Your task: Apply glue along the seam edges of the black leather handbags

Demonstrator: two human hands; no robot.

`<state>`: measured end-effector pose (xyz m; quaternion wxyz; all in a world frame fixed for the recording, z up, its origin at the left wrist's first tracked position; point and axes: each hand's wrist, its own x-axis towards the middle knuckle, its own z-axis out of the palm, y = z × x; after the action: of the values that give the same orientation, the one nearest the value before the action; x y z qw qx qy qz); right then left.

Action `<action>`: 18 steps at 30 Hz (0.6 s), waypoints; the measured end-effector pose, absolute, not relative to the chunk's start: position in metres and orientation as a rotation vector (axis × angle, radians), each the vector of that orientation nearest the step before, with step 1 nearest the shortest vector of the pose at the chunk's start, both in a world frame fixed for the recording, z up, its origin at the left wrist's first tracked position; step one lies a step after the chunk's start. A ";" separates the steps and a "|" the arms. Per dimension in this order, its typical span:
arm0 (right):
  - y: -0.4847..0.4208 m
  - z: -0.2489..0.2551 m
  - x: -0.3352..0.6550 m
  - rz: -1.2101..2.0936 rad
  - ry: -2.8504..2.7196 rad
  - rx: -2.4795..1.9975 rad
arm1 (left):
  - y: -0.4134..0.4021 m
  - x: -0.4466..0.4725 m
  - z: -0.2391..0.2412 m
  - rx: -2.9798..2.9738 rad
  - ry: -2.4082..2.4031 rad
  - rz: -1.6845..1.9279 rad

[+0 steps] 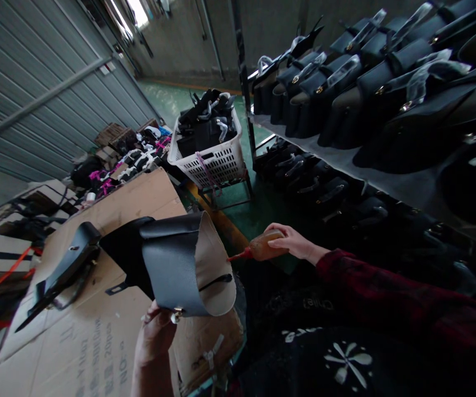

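My left hand (159, 329) grips the lower edge of a black handbag body (174, 262), close to its gold clasp. The bag is tilted on its side, with its pale lining and open side facing right. A black flap hangs off its left side over the cardboard. In my right hand (289, 241) is a squeeze bottle (266, 246) of amber liquid with a red nozzle. The nozzle tip points left, at or very near the bag's open edge; whether it touches I cannot tell. Another black bag part (70, 264) with a strap lies on the cardboard sheet (92, 331).
A white plastic basket (210, 168) full of black bags stands on a metal stand ahead. On the right, a rack shelf (324, 160) bears rows of black bags, with more below. Piled materials (134, 157) line the corrugated wall at left.
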<state>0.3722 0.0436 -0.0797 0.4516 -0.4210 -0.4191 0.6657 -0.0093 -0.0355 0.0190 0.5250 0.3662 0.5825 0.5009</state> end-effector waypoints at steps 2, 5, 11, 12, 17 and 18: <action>0.039 -0.084 0.374 1.686 -1.035 -1.037 | -0.035 -0.009 0.020 0.846 1.338 1.136; 0.036 -0.085 0.375 1.719 -1.039 -1.030 | -0.034 -0.008 0.023 0.843 1.325 1.122; 0.043 -0.076 0.376 1.515 -1.022 -1.142 | -0.034 -0.003 0.028 0.909 1.335 1.117; 0.044 -0.074 0.375 1.509 -0.989 -1.120 | -0.034 -0.003 0.028 0.917 1.333 1.117; 0.051 -0.073 0.370 1.553 -0.957 -1.012 | -0.036 -0.005 0.026 0.903 1.362 1.122; 0.052 -0.074 0.369 1.553 -0.972 -1.010 | -0.036 -0.006 0.026 0.895 1.367 1.124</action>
<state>0.3689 0.0518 -0.0741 0.5010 -0.4177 -0.4021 0.6425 -0.0057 -0.0357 0.0255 0.5474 0.3778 0.5767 0.4744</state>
